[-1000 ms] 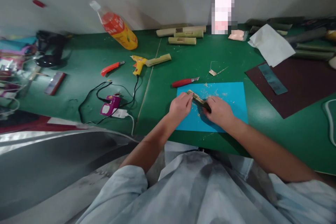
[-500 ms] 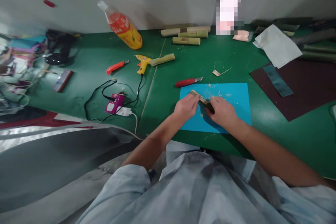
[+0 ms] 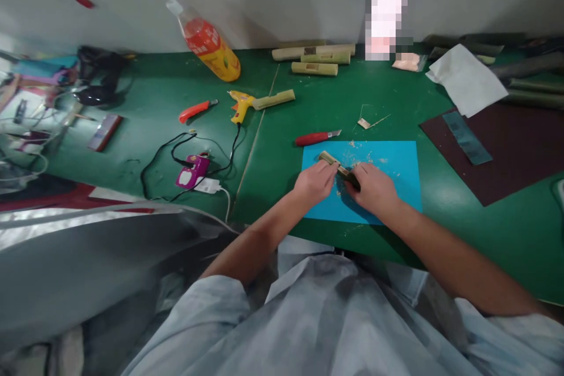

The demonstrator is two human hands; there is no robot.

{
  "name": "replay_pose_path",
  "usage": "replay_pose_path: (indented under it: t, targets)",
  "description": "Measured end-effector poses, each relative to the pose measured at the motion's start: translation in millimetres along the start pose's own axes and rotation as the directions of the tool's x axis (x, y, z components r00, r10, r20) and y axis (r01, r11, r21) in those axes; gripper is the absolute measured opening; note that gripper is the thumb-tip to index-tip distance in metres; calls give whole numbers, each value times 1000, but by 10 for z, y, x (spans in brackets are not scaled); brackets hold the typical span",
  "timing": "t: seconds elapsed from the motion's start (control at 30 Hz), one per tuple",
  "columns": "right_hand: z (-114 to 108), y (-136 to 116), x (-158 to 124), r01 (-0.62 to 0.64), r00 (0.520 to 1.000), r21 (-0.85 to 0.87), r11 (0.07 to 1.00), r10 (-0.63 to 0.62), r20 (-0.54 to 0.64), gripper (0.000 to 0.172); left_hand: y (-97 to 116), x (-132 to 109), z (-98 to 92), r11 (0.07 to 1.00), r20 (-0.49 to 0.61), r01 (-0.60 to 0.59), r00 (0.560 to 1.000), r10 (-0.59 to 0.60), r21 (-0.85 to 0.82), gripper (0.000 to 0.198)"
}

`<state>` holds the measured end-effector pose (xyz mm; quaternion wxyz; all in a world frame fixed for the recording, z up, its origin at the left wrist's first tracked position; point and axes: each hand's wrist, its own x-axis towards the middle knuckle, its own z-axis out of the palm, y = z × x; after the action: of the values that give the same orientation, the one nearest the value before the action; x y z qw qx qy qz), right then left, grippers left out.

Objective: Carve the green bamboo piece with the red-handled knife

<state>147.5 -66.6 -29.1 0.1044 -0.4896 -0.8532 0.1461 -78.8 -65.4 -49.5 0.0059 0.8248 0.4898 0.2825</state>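
A short length of bamboo point(image 3: 327, 157), with a cut-out along its top, lies slantwise over a blue sheet point(image 3: 319, 205). My right hand point(image 3: 373, 187) is closed around its near right end and covers much of it. My left hand point(image 3: 315, 181) is also closed, its fingertips pressed on the bamboo near the cut-out; whether they pinch some small piece as well is hidden. Pale shavings point(image 3: 352, 154) are scattered on the sheet. Just beyond the sheet's upper left edge rests a red-handled carving knife point(image 3: 312, 138).
To the left lie a yellow glue gun point(image 3: 240, 107) with its cord, an orange cutter point(image 3: 194, 111) and a purple power adapter point(image 3: 192, 171). A juice bottle point(image 3: 214, 56) and several bamboo pieces point(image 3: 315, 69) line the wall. A dark board point(image 3: 497, 170) is at right.
My left hand has slid slightly right along the bamboo, towards my right hand, baring more of its far end. The right hand keeps its grip in about the same spot.
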Motion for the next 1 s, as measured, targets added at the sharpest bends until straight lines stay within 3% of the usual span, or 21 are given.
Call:
replay_pose_path:
  t: [0.1, 0.23, 0.6, 1.0]
  targets:
    - [4, 2, -1, -8, 1000, -2, 1000, 8, 0, 16, 7, -13, 1, 998, -37, 51, 998, -50, 24, 34]
    - [7, 3, 0, -1, 1000, -2, 1000, 1, 7, 16, 12, -19, -2, 1000, -7, 14, 1000, -14, 27, 35]
    - [-29, -15, -1, -7, 1000, -3, 1000, 7, 15, 15, -28, 24, -15, 996, -57, 80, 995, -77, 49, 36]
    - [-31, -23, -10, -11, 1000, -11, 1000, 12, 20, 18, -14, -21, 21, 999, -48, 46, 998, -46, 7, 34]
